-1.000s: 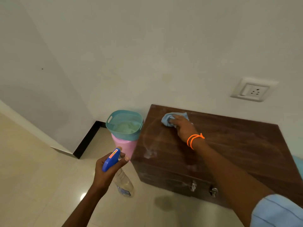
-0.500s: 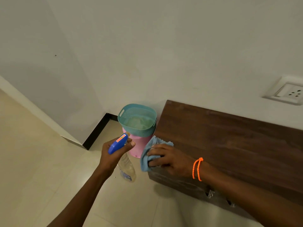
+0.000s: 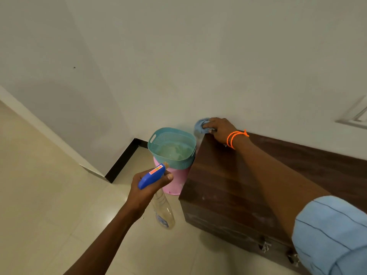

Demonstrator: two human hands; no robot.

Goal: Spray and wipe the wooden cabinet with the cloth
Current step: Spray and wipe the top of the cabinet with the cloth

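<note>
- Right hand clamps the bunched cloth against the far left corner of the cabinet top.
- Cloth: soft, light, crumples easily; hold it wadded under the fingers.
- Left hand wraps the spray bottle neck; clear, smooth plastic.
- Cabinet: dark, hard, flat wood grain.

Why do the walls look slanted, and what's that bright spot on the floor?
Head view: the wide-angle lens tilts and bends the wall lines; the bright spot is a light's glare on the glossy floor tiles, beside the left hand holding the spray bottle; lighting is soft, with faint shadows; the right hand and cloth look fairly sharp.
</note>
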